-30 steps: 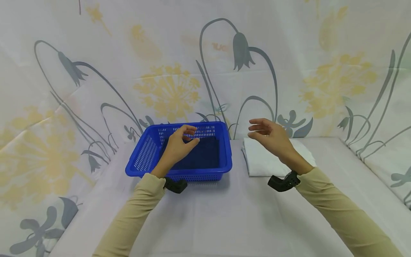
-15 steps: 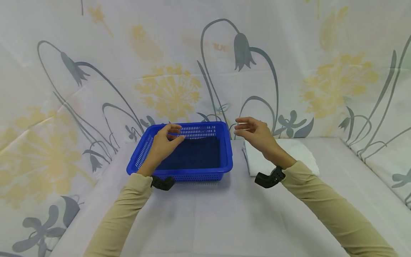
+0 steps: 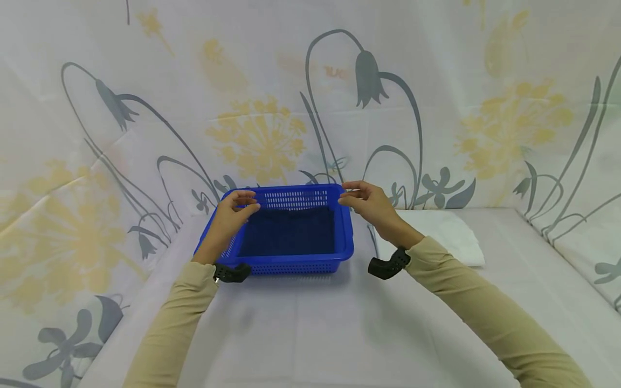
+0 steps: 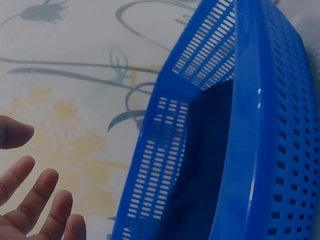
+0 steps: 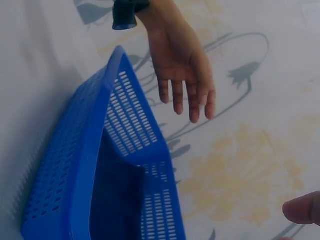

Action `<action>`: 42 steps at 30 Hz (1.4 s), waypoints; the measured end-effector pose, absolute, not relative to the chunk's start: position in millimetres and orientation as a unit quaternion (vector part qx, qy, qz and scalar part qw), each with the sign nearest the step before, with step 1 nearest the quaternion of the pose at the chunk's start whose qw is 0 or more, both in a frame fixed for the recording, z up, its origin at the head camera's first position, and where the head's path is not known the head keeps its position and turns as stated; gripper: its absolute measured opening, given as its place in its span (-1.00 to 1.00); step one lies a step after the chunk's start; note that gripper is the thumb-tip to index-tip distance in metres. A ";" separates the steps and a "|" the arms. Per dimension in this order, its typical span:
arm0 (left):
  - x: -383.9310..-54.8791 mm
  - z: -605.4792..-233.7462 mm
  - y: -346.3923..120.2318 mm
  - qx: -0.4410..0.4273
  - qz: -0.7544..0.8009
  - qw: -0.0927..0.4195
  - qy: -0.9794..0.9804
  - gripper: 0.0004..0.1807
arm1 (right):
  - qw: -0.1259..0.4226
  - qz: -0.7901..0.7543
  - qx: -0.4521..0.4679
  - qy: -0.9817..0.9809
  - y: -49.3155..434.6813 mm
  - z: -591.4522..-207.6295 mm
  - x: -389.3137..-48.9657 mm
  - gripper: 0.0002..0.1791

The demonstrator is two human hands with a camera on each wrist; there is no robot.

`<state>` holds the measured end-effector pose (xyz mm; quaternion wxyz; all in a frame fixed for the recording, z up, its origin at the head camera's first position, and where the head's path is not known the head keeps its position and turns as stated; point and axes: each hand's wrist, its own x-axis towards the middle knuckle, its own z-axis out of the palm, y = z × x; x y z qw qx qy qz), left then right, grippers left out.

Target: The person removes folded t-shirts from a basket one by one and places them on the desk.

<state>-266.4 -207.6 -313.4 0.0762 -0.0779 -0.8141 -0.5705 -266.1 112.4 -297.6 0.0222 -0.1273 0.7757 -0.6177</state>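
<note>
Blue slotted plastic basket (image 3: 291, 259): upright on the white-draped desk (image 3: 301, 323), between the two raised hands;
Dark navy cloth (image 3: 288, 231): inside the basket, spread across its floor;
Folded white cloth (image 3: 443, 231): on the desk to the basket's right, near it but apart;
Left hand (image 3: 225, 221): raised over the basket's left end; fingers loosely bent, grip released, nothing held;
Right hand (image 3: 373, 210): raised at the basket's right end; thumb and fingers parted, grip released; the wrist views show no contact with the basket;
Step in hand: by appearances, lining up on the basket from both ends, no hold yet taken;
Next move: a hold on the basket would likely call for both hands to lower evenly onto opposite ends, lest it tilt
</note>
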 end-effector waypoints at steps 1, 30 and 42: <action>-267.8 -314.1 -209.6 -0.072 -0.579 0.075 -0.808 -0.59 | 0.025 -0.624 -0.129 0.771 110.6 -298.4 -267.2 -0.49; -284.6 -341.6 -239.1 0.015 -0.575 -0.013 -0.818 -0.50 | 0.057 -0.586 -0.069 0.805 58.8 -328.6 -299.6 -0.46; -287.1 -357.1 -240.5 0.050 -0.560 -0.047 -0.826 -0.40 | 0.064 -0.555 -0.048 0.828 44.6 -339.5 -313.6 -0.38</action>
